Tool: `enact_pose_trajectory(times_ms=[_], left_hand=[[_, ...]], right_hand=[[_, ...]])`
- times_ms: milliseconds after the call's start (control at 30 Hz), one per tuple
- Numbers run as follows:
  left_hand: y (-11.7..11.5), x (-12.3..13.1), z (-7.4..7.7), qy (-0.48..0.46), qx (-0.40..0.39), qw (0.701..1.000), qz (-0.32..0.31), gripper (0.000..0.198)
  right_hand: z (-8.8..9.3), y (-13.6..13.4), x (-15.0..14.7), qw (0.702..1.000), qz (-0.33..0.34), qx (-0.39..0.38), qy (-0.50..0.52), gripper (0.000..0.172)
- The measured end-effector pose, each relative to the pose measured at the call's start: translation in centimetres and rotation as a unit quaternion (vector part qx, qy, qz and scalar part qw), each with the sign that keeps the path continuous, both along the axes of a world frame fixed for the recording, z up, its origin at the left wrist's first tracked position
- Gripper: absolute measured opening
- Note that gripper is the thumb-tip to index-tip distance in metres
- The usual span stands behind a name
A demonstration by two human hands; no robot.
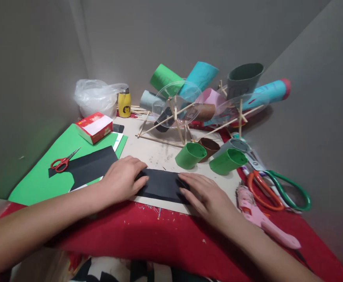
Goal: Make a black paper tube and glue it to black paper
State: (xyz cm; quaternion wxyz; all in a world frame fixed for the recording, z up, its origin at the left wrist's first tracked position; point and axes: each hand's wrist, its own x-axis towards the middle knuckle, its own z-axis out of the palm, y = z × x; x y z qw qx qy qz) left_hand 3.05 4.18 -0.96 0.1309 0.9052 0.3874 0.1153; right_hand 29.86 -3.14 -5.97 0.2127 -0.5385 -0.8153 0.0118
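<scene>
A black paper strip (162, 186) lies flat on a beige board (156, 154) near the front edge. My left hand (123, 178) rests on the strip's left end, fingers flat and together. My right hand (203, 194) presses its right end with fingers stretched out flat. Neither hand grips anything. Just beyond the strip stand two green paper cylinders (190, 155) (228, 161), a brown one (209, 147) and a grey one (233, 145).
A wheel of wooden sticks and coloured paper tubes (189, 102) stands at the back. Red scissors (62, 162) lie on green and black paper at left, by a red box (94, 127). A pink glue gun (259, 217) and orange and green scissors (277, 188) lie at right.
</scene>
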Motion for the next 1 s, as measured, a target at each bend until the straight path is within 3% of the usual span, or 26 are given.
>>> enact_pose_trajectory(times_ms=[100, 233, 500, 700, 867, 1000], left_hand=[[2.8, 2.6, -0.7, 0.048, -0.047, 0.998, -0.006, 0.024], [4.8, 3.9, -1.5, 0.056, -0.088, 0.994, -0.024, 0.018], [5.1, 4.1, -1.9, 0.012, -0.185, 0.98, -0.068, 0.01], [5.1, 4.2, -2.5, -0.035, -0.196, 0.976, -0.082, 0.012], [4.9, 4.3, -2.1, -0.038, -0.218, 0.971, -0.091, 0.013], [4.9, 4.4, -1.9, -0.037, -0.228, 0.968, -0.096, 0.013]], right_hand=[[-1.0, 2.1, -0.5, 1.0, -0.02, -0.006, -0.022, 0.034], [-1.4, 2.9, -0.3, 0.999, -0.034, -0.017, -0.02, 0.031], [-0.8, 3.1, 0.4, 0.997, -0.031, -0.065, 0.015, 0.013], [-0.5, 2.9, 0.1, 0.994, -0.009, -0.097, 0.044, 0.017], [-0.2, 2.6, -0.3, 0.993, -0.002, -0.096, 0.069, 0.011], [0.0, 2.7, -0.5, 0.989, 0.024, -0.116, 0.087, 0.015]])
